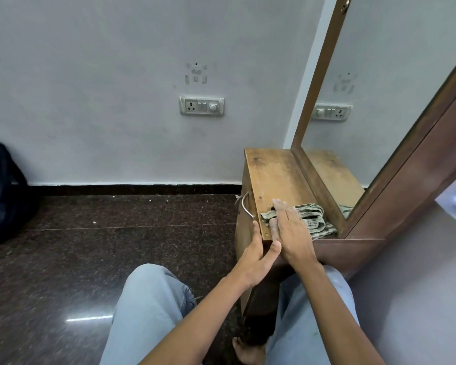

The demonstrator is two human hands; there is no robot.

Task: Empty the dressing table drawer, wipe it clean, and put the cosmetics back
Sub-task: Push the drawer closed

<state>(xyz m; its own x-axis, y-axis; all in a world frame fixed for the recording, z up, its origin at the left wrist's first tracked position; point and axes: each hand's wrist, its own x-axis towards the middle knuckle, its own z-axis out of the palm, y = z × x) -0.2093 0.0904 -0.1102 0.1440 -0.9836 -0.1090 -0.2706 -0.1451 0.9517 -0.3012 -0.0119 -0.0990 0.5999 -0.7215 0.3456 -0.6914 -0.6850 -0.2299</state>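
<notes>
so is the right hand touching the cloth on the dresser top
Touching. The head view shows the right hand lying flat on the striped cloth, fingers straight, with no gap, on the wooden top.

- The dressing table (pixel 274 175) is a small wooden unit at the right of the scene, its far end against the grey wall. Its flat top is light brown, worn and blotchy.
- The drawer (pixel 244 233) faces left, and its front sits flush under the edge of the top. A curved metal handle (pixel 245 206) stands out from it.
- The cloth (pixel 313 217), green and cream in a woven pattern, lies crumpled on the near end of the top. It reaches from the left edge across to the right side. The right hand (pixel 291 230) lies flat on its left part.
</notes>
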